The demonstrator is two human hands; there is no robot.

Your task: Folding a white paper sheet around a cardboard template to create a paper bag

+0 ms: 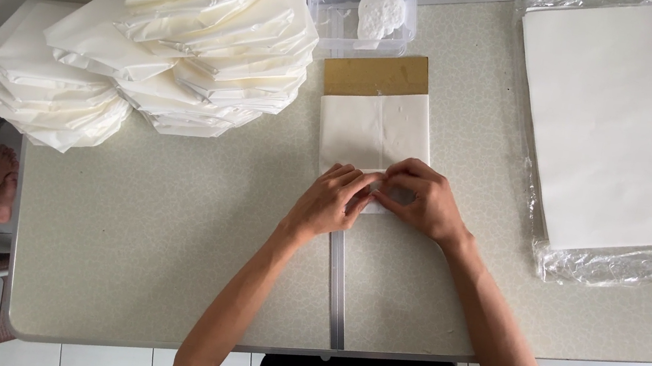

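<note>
The left hand (pixel 332 202) and right hand (pixel 423 203) hide the near edge of the folded white paper (pixel 374 133). The wrapped paper stack (pixel 623 123) at the desk's right edge is cut off.

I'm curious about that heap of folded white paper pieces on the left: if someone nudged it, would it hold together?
Probably not well. The heap of folded paper pieces fans out loosely and overhangs the table edge, so a push would likely make layers slide or spill. Each piece looks thin, so likely light and floppy when lifted.

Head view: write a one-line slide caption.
Both hands, left hand and right hand, pinch the near edge of a folded white paper sheet on a speckled grey table.
</note>
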